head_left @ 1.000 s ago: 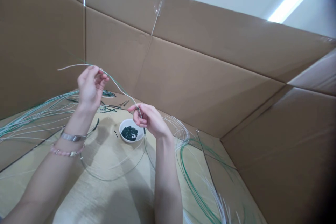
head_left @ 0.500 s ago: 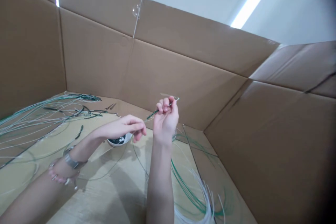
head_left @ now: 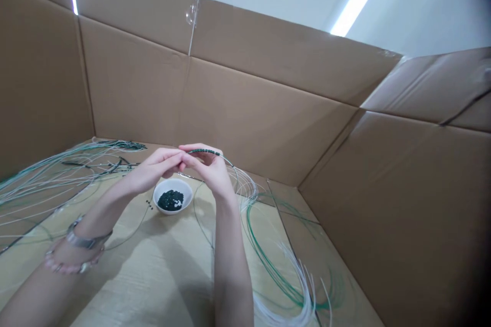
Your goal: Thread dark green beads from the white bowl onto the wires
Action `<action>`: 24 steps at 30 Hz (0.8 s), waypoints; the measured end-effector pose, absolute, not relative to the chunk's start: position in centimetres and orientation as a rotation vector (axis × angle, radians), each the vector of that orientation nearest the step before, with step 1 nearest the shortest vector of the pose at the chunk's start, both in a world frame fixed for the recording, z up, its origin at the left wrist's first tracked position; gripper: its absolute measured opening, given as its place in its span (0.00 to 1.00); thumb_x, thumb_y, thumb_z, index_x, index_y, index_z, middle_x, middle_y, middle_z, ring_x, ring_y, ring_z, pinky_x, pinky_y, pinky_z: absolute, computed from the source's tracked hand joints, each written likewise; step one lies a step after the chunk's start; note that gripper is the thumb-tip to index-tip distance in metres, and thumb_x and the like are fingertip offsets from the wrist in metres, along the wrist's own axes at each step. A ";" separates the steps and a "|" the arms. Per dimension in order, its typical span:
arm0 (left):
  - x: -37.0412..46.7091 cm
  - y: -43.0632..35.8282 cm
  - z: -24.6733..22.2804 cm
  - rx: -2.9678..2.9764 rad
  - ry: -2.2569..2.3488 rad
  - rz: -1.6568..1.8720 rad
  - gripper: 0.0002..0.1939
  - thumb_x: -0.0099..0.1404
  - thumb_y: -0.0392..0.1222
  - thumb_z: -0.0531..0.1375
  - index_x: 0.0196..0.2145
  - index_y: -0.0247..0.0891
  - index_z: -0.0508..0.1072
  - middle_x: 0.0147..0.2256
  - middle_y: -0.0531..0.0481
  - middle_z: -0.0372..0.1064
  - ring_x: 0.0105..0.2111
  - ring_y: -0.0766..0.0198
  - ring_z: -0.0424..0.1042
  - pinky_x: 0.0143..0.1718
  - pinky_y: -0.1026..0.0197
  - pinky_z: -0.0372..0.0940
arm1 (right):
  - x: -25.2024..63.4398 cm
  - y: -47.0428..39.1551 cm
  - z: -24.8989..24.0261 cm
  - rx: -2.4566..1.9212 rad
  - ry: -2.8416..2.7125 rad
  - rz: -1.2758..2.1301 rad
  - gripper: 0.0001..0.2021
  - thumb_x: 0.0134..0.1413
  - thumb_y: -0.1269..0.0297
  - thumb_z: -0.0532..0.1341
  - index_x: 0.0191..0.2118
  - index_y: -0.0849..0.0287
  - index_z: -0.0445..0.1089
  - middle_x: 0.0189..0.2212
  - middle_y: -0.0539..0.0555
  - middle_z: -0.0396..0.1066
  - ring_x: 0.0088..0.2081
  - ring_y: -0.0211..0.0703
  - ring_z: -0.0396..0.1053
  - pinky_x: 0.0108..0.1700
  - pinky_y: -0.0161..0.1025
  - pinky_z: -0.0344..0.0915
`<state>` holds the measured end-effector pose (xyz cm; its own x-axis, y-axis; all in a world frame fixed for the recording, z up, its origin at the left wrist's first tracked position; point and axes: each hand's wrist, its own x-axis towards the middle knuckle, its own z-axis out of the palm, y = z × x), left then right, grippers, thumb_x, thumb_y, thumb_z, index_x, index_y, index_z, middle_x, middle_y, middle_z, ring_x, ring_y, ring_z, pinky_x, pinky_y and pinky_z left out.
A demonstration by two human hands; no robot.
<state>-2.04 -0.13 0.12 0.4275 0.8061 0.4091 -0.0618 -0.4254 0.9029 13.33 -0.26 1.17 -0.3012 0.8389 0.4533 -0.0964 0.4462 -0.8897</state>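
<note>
My left hand (head_left: 163, 163) and my right hand (head_left: 209, 166) meet fingertip to fingertip above the table. Both are closed in a pinch on a thin strand. Dark green beads (head_left: 205, 151) threaded on it arch over my right hand, and the strand's thin end runs off to the right. Just below the hands, a white bowl (head_left: 156, 197) holds a heap of small dark beads (head_left: 171, 200). The exact spot where the fingertips grip is too small to make out.
Cardboard walls (head_left: 268, 112) enclose the table (head_left: 153, 276). Long pale and green strands (head_left: 49, 163) lie at the left, with dark beaded pieces. Green and white strands (head_left: 268, 265) curl at the right. A few loose beads (head_left: 149, 205) are left of the bowl.
My right hand has moved left and turned, bringing the beaded strand to my left hand. My left hand has moved up and left and now pinches. The bowl has come into full view.
</note>
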 end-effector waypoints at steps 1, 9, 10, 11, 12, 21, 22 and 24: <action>-2.1 -0.1 0.2 1.740 0.652 1.152 0.18 0.62 0.51 0.54 0.21 0.37 0.63 0.20 0.54 0.50 0.20 0.69 0.46 0.20 0.65 0.44 | 13.3 -0.2 1.2 -0.671 -1.595 1.053 0.09 0.45 0.59 0.66 0.34 0.56 0.75 0.25 0.49 0.72 0.31 0.36 0.70 0.37 0.39 0.70; -2.4 -0.4 0.8 1.806 0.697 1.298 0.21 0.64 0.50 0.53 0.18 0.38 0.53 0.19 0.55 0.44 0.20 0.67 0.44 0.21 0.64 0.43 | 12.5 -0.8 1.5 -0.707 -1.477 0.902 0.09 0.42 0.58 0.67 0.28 0.57 0.74 0.29 0.51 0.72 0.32 0.37 0.69 0.31 0.35 0.68; -2.4 -0.4 0.8 1.819 0.701 1.322 0.21 0.64 0.50 0.52 0.18 0.38 0.53 0.19 0.55 0.44 0.20 0.67 0.44 0.21 0.64 0.44 | 12.3 -0.9 1.5 -0.704 -1.464 0.888 0.09 0.42 0.58 0.67 0.28 0.57 0.73 0.29 0.50 0.72 0.32 0.37 0.69 0.31 0.35 0.69; -2.4 -0.5 0.9 1.832 0.701 1.344 0.21 0.64 0.49 0.52 0.18 0.38 0.53 0.19 0.55 0.44 0.20 0.67 0.44 0.21 0.64 0.44 | 12.1 -1.0 1.5 -0.699 -1.453 0.875 0.09 0.42 0.58 0.67 0.28 0.57 0.73 0.29 0.50 0.72 0.32 0.37 0.69 0.31 0.35 0.69; -2.4 -0.5 0.9 1.845 0.701 1.365 0.21 0.64 0.49 0.52 0.18 0.38 0.53 0.19 0.55 0.44 0.20 0.67 0.44 0.21 0.64 0.44 | 12.0 -1.0 1.5 -0.695 -1.443 0.863 0.09 0.43 0.58 0.67 0.28 0.57 0.73 0.30 0.50 0.72 0.32 0.37 0.69 0.31 0.35 0.69; -3.5 -1.2 1.1 2.051 0.832 1.369 0.14 0.66 0.49 0.52 0.30 0.38 0.69 0.25 0.53 0.60 0.25 0.67 0.57 0.26 0.66 0.53 | 11.6 -1.0 1.1 -0.636 -1.420 0.762 0.08 0.44 0.60 0.66 0.30 0.57 0.73 0.28 0.49 0.73 0.28 0.34 0.70 0.29 0.33 0.69; -3.6 -1.2 1.2 2.052 0.847 1.347 0.13 0.66 0.49 0.52 0.33 0.38 0.69 0.24 0.54 0.59 0.24 0.68 0.56 0.25 0.67 0.52 | 11.6 -0.9 1.1 -0.626 -1.421 0.750 0.07 0.44 0.60 0.67 0.30 0.57 0.73 0.29 0.50 0.73 0.28 0.34 0.70 0.28 0.33 0.69; -3.6 -1.2 1.2 2.021 0.858 1.329 0.12 0.67 0.49 0.52 0.35 0.38 0.69 0.22 0.56 0.54 0.21 0.70 0.52 0.22 0.67 0.49 | 11.8 -0.8 1.0 -0.610 -1.426 0.735 0.07 0.43 0.62 0.67 0.31 0.56 0.73 0.29 0.49 0.74 0.28 0.34 0.71 0.28 0.32 0.69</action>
<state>-3.60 -1.19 1.21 0.3012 0.7662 0.5677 0.2026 -0.6331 0.7471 11.84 -0.79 1.05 -0.0008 0.7618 0.6478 -0.0857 0.6454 -0.7590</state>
